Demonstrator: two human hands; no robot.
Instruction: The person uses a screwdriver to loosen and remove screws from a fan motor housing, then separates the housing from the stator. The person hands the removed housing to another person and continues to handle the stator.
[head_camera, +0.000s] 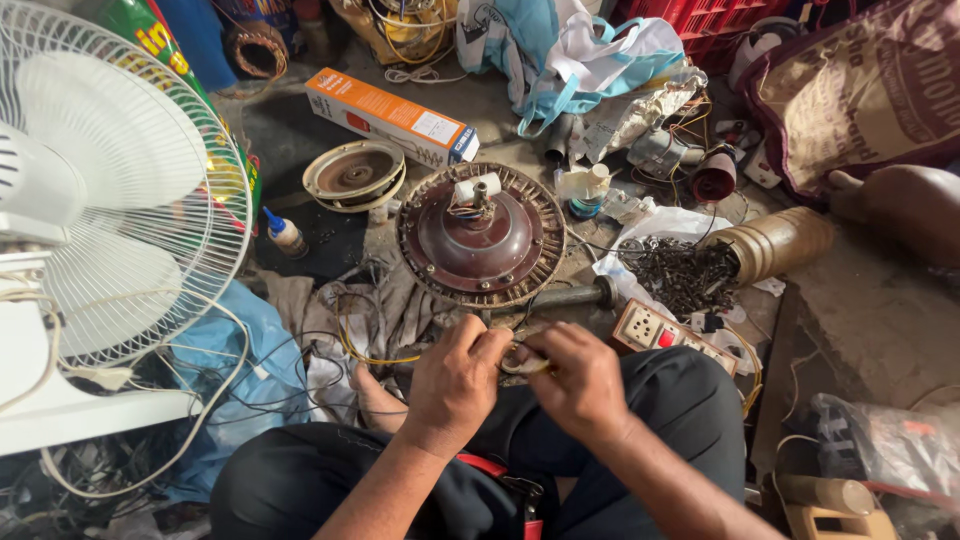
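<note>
- My left hand (458, 375) is closed, with the fingers curled and the thumb pressed on a small roll of tape (524, 362) that sits between my two hands.
- My right hand (580, 383) is also closed around the same roll from the other side; its fingers pinch the roll, so both hands grip it together just above my knees.
- A thin yellow wire (362, 350) runs from under my left hand away to the left, over a grey cloth (395, 312) on the floor.
- Straight ahead of my hands lies a round brown fan motor (480, 235) with a ring of metal teeth around its edge and a white piece on its middle shaft.
- Just beyond my right hand, a little to the right, is a switch board (665, 332) with sockets and a red switch.
- Further to the right of it, a heap of dark screws (682, 272) lies on a white plastic sheet, beside a brown jar (775, 243) that is tipped on its side.
- Ahead and to the left of the motor I see a round metal cover (355, 175) and a long orange and white box (392, 115).
- Well to the left of my left hand stands a white table fan (110, 180), and a small glue bottle (284, 232) with a blue cap lies near its grille.
- My legs in dark trousers (660, 400) are crossed under my hands.
</note>
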